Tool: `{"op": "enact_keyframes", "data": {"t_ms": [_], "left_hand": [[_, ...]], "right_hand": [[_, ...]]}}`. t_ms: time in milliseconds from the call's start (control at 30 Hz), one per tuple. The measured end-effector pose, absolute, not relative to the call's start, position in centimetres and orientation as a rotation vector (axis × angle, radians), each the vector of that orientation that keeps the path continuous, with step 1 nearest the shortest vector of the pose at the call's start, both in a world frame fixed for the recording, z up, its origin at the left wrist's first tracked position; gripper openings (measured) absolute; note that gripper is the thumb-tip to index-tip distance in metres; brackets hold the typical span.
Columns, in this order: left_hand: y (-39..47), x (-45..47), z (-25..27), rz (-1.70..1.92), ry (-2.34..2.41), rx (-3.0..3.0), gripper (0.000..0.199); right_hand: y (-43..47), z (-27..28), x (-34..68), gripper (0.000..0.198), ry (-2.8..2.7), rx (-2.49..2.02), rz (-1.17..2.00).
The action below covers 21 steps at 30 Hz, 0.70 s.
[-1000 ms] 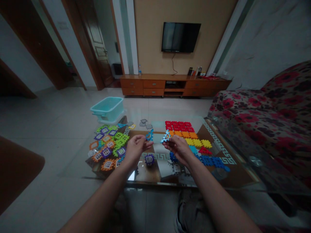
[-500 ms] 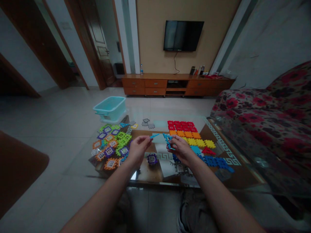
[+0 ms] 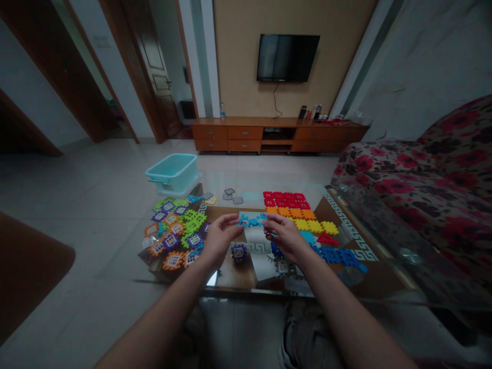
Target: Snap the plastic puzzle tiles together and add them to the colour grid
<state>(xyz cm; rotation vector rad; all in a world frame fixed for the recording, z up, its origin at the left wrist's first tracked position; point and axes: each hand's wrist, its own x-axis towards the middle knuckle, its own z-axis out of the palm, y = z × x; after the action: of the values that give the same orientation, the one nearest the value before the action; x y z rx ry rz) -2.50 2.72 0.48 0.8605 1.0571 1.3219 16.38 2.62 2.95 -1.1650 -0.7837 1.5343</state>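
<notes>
Between my hands, above the glass table, light blue interlocking plastic tiles [image 3: 252, 221] are held edge to edge. My left hand [image 3: 223, 234] pinches the left end of them. On the right end, my right hand [image 3: 283, 234] has its fingers closed. Whether the tile edges are locked together is too small to tell. Below my left hand a purple tile piece with a white window [image 3: 239, 252] rests on the table. Dark blue tiles [image 3: 338, 254] and a light blue tile [image 3: 307, 237] lie just right of my right hand.
On the glass table [image 3: 126, 256], mixed green, purple and orange tiles [image 3: 194, 221] are heaped at left. Rows of red [image 3: 286, 200], orange [image 3: 295, 212] and yellow tiles [image 3: 329, 227] lie at right. Grey tiles [image 3: 229, 195] and a turquoise bin [image 3: 172, 171] are at the back.
The light blue pieces, apart and tilted before, are now brought together and turned flatter between my hands. The tiles on the table look the same.
</notes>
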Motion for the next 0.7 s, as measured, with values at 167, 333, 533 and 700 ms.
{"op": "enact_keyframes", "data": {"t_ms": [167, 333, 533, 700], "left_hand": [[2.5, -2.2, 0.6, 1.286, 1.013, 0.87, 0.041], [2.4, -2.2, 1.0, 1.255, 0.928, 0.865, 0.039], [2.1, -2.2, 1.2, 1.207, 0.893, 0.946, 0.041], [2.0, -2.2, 1.4, 1.187, 0.902, 1.056, 0.041]], "right_hand": [[2.6, 2.9, 16.3, 0.047, -0.829, -1.192, 1.469], [2.8, 2.6, 16.2, 0.046, -0.844, -1.206, 1.418], [3.1, 1.9, 16.4, 0.046, -0.881, -1.21, 1.4], [3.3, 1.5, 16.5, 0.045, -0.917, -1.211, 1.371]]}}
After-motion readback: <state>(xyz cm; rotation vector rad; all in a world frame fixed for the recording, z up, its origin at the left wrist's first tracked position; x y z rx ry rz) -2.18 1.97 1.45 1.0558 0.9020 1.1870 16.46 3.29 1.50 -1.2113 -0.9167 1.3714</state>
